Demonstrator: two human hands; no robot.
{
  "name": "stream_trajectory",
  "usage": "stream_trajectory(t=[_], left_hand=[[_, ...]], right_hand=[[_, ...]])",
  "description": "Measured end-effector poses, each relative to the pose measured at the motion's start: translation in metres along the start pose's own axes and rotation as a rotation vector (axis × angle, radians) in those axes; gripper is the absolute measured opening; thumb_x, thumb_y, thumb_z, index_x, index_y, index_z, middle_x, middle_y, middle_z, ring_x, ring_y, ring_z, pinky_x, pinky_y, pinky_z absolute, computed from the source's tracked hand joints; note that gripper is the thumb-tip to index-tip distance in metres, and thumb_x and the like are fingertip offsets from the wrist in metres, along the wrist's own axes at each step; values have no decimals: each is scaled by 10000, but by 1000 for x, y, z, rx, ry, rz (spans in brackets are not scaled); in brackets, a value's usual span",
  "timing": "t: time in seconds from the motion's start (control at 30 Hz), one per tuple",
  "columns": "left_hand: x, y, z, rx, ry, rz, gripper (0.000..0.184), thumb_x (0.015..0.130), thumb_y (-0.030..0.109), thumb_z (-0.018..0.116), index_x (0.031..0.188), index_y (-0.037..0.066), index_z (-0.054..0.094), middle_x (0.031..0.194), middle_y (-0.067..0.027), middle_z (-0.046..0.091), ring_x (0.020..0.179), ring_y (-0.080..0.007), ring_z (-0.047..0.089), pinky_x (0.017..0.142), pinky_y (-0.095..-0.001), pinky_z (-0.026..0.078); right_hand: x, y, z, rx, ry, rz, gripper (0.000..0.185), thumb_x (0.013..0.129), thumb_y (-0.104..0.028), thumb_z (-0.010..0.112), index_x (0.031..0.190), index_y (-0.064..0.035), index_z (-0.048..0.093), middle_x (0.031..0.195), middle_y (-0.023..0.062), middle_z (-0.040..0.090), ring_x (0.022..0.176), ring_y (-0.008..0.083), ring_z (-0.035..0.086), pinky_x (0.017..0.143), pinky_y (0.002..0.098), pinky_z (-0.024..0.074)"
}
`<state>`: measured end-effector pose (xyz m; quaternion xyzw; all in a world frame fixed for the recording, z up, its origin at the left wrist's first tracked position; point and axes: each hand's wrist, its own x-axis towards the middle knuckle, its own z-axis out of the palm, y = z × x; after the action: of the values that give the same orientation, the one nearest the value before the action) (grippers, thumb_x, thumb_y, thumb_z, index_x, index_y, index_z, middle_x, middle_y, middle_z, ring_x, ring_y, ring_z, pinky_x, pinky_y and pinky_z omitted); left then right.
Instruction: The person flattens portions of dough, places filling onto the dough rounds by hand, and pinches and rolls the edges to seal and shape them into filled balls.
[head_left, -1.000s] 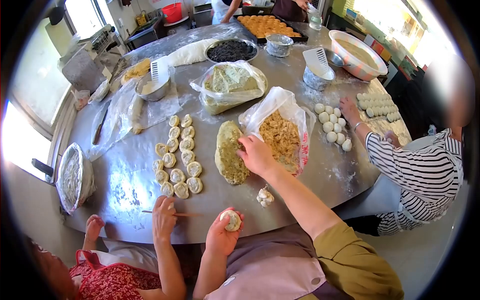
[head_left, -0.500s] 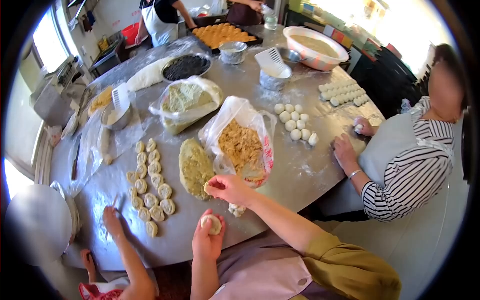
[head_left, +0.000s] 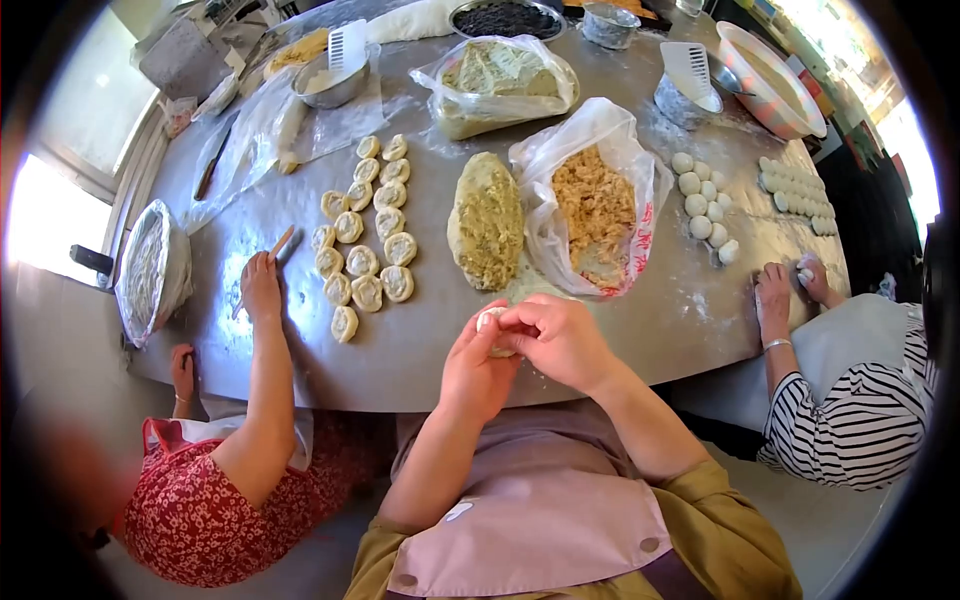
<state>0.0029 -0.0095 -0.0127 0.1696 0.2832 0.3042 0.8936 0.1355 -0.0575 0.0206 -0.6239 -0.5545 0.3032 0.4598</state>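
My left hand (head_left: 476, 368) is curled round a small pale dough round (head_left: 498, 322) in front of my body. My right hand (head_left: 563, 342) is closed over the same dough, its thumb and fingers pinching at the edge, so most of the dough is hidden. Just beyond my hands lies an oblong mound of yellow-green filling (head_left: 485, 225). Beside it, to the right, an opened plastic bag (head_left: 645, 190) holds crumbly orange-brown filling (head_left: 592, 205). Left of the mound, flattened dough pieces with coiled tops (head_left: 362, 262) lie in uneven rows on the metal table (head_left: 430, 350).
A co-worker's hand (head_left: 261, 288) holds a thin wooden stick at left. Another co-worker's hand (head_left: 773, 302) rests at the right edge near white dough balls (head_left: 697, 205). Farther back stand a bag of green filling (head_left: 500, 85), metal bowls and a large basin (head_left: 770, 80).
My right hand has come back from the yellow-green mound to the dough in my left hand, and both hands now meet round it. The view has tilted down and turned left.
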Motion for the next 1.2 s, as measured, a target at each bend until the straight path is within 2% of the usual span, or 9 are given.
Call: stream_trajectory(t=[0.13,0.27,0.37,0.47,0.6,0.7,0.8,1.03,1.2], left_hand=[[-8,5,-2,36,91,-37,289,971,156,463,1225,20,470,1121,-119,545,1045,-269,547,914,-381,472],[-16,5,-6,116,156,-117,280,953,124,496,1220,38,481,1102,-119,553,1016,-272,564,865,-340,507],[-19,-2,-7,106,152,-113,274,955,131,494,1216,48,485,1097,-112,552,989,-264,579,855,-338,514],[-23,-5,0,25,131,-58,275,940,85,505,1212,49,484,1095,-108,552,974,-259,589,833,-327,526],[-25,-3,-3,98,129,-82,303,911,-2,508,1208,53,486,1084,-108,557,965,-255,594,804,-302,536],[-20,-8,-1,111,102,-169,326,899,-40,504,1210,57,484,1074,-108,561,952,-253,600,794,-289,539],[-12,-14,5,153,69,-188,322,902,-38,500,1210,55,480,1070,-111,561,949,-252,600,796,-290,537],[19,-22,19,69,16,-153,265,963,106,448,1218,35,459,1136,-130,525,1049,-290,541,908,-382,485],[42,-22,38,-153,-32,-119,347,1007,270,368,1253,33,431,1179,-127,511,1125,-276,494,1010,-420,392]], right_hand=[[6,11,-32,0,153,193,313,735,-96,737,1035,-68,650,795,80,665,728,208,642,669,294,504],[33,92,-84,-480,495,128,307,754,-139,711,1043,-70,636,953,110,645,764,256,639,706,349,509],[47,135,-93,-755,415,-58,272,763,-133,687,1022,-69,633,1003,133,619,816,311,619,733,397,499],[54,132,-90,-849,257,147,274,757,-122,685,1020,-64,634,948,138,623,859,341,600,752,417,490],[54,107,-107,-602,382,74,246,772,-108,669,1011,-56,657,858,136,644,767,270,633,703,350,495],[52,112,-117,-323,421,211,219,794,-157,671,985,-52,659,833,129,669,714,241,648,653,331,498],[43,107,-122,-407,371,346,246,790,-167,693,1002,-45,658,808,122,683,674,185,646,622,311,494],[20,72,-99,837,257,509,97,897,-88,601,964,-36,648,802,-9,606,672,65,495,646,201,415],[5,39,-60,511,102,379,95,878,-98,626,940,-36,663,840,7,622,691,78,534,635,227,443]])
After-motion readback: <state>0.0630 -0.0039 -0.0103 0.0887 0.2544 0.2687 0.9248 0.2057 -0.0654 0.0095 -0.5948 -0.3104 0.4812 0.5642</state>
